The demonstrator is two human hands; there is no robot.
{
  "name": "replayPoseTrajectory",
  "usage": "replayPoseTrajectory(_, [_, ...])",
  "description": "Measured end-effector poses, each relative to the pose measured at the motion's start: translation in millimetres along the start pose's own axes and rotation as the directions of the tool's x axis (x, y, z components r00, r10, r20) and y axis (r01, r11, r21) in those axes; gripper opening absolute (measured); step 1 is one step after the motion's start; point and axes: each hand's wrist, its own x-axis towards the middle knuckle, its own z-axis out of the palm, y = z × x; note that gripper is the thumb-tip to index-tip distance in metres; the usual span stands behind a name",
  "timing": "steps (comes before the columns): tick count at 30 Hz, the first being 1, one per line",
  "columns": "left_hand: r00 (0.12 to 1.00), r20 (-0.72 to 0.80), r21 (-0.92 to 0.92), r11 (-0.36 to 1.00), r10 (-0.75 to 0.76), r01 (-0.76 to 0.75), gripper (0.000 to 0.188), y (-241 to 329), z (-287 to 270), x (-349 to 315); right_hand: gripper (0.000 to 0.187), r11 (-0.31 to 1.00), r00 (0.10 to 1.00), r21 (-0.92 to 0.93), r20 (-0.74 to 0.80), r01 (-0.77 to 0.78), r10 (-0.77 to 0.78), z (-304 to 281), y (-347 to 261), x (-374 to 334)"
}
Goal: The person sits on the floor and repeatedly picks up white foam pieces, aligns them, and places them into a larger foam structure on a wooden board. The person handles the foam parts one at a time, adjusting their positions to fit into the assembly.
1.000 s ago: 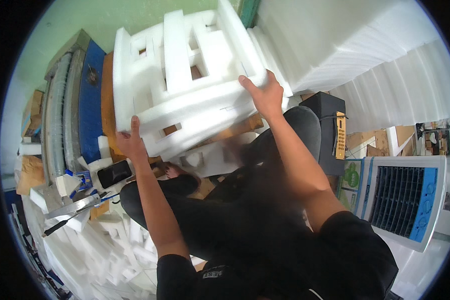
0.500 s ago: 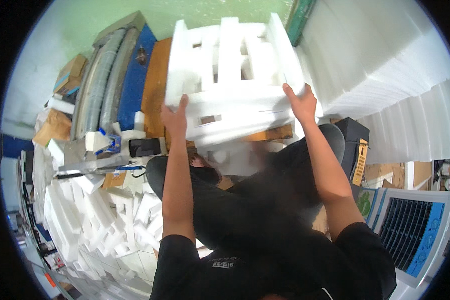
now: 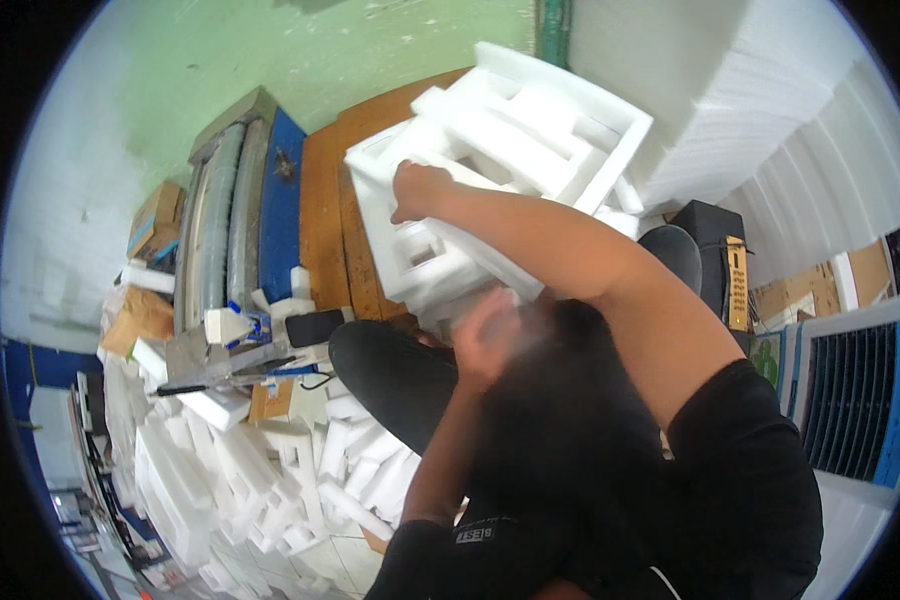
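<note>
A white foam packing frame (image 3: 495, 130), built of walls and crossbars with gaps between them, sits turned at an angle in front of my legs. My right hand (image 3: 420, 190) reaches across to its left part, fingers closed over a foam edge. The right forearm passes over the near side and hides some of it. Close to the frame's near lower edge is my left hand (image 3: 485, 335). Blur smears its fingers, so whether it grips the foam cannot be made out.
A wooden board (image 3: 325, 200) lies beside the frame, next to a blue-sided rack of wrapped rolls (image 3: 220, 220). Foam offcuts (image 3: 250, 470) litter the floor at left. Tall foam sheets (image 3: 660, 90), a black speaker-like box (image 3: 710, 240) and a blue-and-white slatted unit (image 3: 855, 400) stand at right.
The foam frame has turned from square-on to a slant. My right hand has gone from its near right corner to the left part; my left hand has left the near left corner, moving down and right.
</note>
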Motion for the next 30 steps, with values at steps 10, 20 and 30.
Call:
replayPoseTrajectory(10, [0.749,0.1,-0.908,0.248,-0.655,0.338,0.078,6.9,-73.2,19.5,0.045,0.885,0.905,-0.202,0.02,0.419,-0.424,-104.7,-24.5,-119.1])
replayPoseTrajectory(20, [0.872,-0.016,-0.862,0.448,-0.489,0.235,0.067,8.5,-157.1,29.8,0.059,0.437,0.578,-0.496,0.17,0.75,-0.798,-141.3,62.9,-245.3])
replayPoseTrajectory(30, [0.819,-0.386,-0.724,0.689,-0.424,0.016,0.068,68.8,-91.2,20.2,0.081,0.637,0.687,-0.539,-0.142,0.551,-0.713,-153.7,29.3,-144.2])
